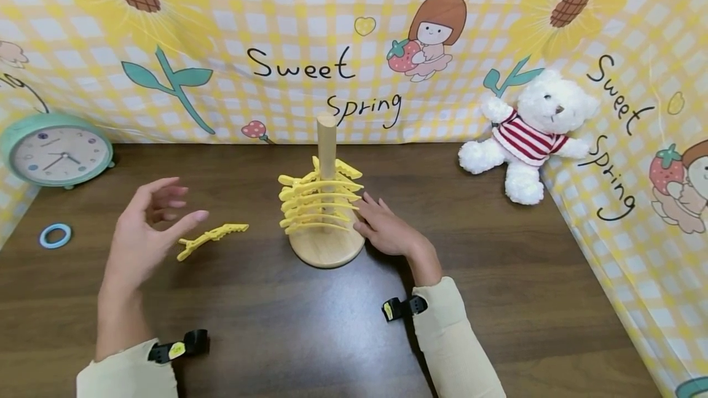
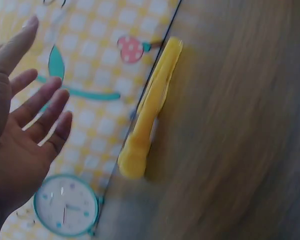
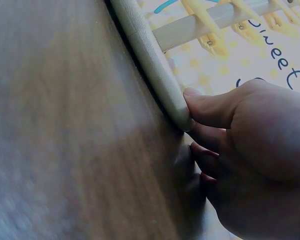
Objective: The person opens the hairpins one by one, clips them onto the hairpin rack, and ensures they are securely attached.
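Observation:
A wooden stand with a round base (image 1: 326,253) and an upright post (image 1: 327,137) stands mid-table. Several yellow alligator hair clips (image 1: 321,206) are stacked along its post, jutting sideways. My right hand (image 1: 389,229) holds the base's right rim; in the right wrist view its thumb (image 3: 210,109) lies over the edge, with the fingers bent against the side. On the table at left lies one loose yellow hair clip (image 1: 212,237), also seen in the left wrist view. Above and beside that clip hovers my left hand (image 1: 141,232), fingers apart and holding nothing.
A light blue ring (image 1: 55,236) lies at far left, in front of a green alarm clock (image 1: 61,149). At the back right, a white teddy bear (image 1: 531,134) in a striped shirt leans against the yellow checked cloth (image 1: 298,11) that borders the table.

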A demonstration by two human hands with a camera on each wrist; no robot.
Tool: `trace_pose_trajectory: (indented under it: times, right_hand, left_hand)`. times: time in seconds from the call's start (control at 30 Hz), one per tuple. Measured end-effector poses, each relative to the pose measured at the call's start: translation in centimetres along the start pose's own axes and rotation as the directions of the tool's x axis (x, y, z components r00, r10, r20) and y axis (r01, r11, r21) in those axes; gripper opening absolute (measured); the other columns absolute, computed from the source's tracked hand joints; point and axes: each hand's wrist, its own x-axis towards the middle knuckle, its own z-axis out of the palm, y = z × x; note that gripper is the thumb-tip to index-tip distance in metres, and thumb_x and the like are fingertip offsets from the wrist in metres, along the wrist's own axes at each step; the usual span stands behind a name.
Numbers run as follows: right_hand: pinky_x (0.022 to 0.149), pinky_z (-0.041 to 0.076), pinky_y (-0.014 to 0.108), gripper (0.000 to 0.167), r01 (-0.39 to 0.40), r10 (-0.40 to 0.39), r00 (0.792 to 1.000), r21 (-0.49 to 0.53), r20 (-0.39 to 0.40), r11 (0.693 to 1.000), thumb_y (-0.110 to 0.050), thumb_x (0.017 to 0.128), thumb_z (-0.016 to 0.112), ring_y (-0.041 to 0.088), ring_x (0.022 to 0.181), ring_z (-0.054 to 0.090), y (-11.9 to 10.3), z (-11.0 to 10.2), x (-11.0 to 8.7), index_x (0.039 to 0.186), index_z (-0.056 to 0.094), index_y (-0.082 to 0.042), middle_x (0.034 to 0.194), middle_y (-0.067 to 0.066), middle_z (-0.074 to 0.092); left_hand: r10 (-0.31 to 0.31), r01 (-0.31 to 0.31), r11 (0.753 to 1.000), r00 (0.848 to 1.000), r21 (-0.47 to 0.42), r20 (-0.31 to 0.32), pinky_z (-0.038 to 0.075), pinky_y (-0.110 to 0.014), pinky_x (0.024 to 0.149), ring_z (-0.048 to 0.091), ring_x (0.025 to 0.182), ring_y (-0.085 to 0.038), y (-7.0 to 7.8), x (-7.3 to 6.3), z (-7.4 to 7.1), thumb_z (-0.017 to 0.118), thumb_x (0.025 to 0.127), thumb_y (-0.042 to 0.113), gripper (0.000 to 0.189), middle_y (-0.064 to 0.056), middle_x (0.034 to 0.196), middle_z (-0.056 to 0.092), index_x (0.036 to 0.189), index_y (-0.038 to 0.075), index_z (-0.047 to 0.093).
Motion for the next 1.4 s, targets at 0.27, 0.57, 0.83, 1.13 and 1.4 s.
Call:
trace_pose_trajectory:
  times: [0.27,0.57,0.83,1.13,1.4]
  right_hand:
    - [0.122,-0.002,0.047,0.05,-0.001,0.001,1.0,-0.007,0.004,1.0,-0.016,0.11,0.044,0.032,0.154,0.004,-0.2,-0.3,0.2,0.158,0.033,-0.007,0.163,0.013,0.03]
    - [0.122,-0.002,0.047,0.051,0.001,-0.001,1.0,-0.005,0.0,1.0,-0.016,0.11,0.045,0.032,0.154,0.004,0.0,-0.1,0.2,0.158,0.033,-0.008,0.163,0.012,0.03]
    - [0.122,-0.002,0.046,0.05,0.002,-0.002,1.0,-0.006,-0.002,1.0,-0.016,0.11,0.044,0.032,0.155,0.004,0.2,0.0,0.1,0.158,0.033,-0.008,0.163,0.011,0.031]
    - [0.122,-0.002,0.046,0.049,-0.006,0.006,1.0,0.002,-0.005,1.0,-0.017,0.11,0.045,0.031,0.154,0.004,0.0,0.0,0.1,0.157,0.035,-0.008,0.162,0.011,0.032]
    - [0.122,-0.002,0.046,0.049,-0.013,0.013,1.0,-0.004,-0.006,1.0,-0.017,0.11,0.045,0.032,0.154,0.004,0.0,0.0,0.0,0.157,0.035,-0.007,0.162,0.012,0.032]
  left_hand:
    - [-0.142,0.135,0.989,0.98,0.064,0.137,0.04,-0.01,0.081,0.051,0.107,-0.008,-2.9,-0.7,-2.1,0.081,0.089,0.024,0.071,-0.001,0.131,0.054,0.149,0.011,0.044]
    - [-0.249,0.185,0.96,0.91,0.213,0.333,0.046,-0.012,0.071,0.054,0.102,-0.009,-4.6,-0.6,-2.4,0.079,0.09,0.039,0.068,-0.022,0.135,0.054,0.142,0.004,0.051]
    - [-0.255,0.133,0.942,0.879,0.307,0.404,0.042,-0.021,0.075,0.051,0.106,-0.028,-5.1,-0.7,-2.3,0.078,0.089,0.046,0.069,-0.019,0.126,0.058,0.138,0.005,0.055]
    - [-0.178,0.04,0.944,0.896,0.326,0.406,0.038,-0.026,0.076,0.049,0.103,-0.026,-5.6,-0.7,-2.2,0.079,0.09,0.039,0.057,-0.016,0.121,0.057,0.132,0.005,0.062]
    - [-0.176,0.021,0.939,0.888,0.344,0.425,0.038,-0.035,0.079,0.047,0.102,-0.028,-5.4,-0.3,-1.7,0.081,0.088,0.039,0.058,-0.017,0.121,0.055,0.13,0.003,0.063]
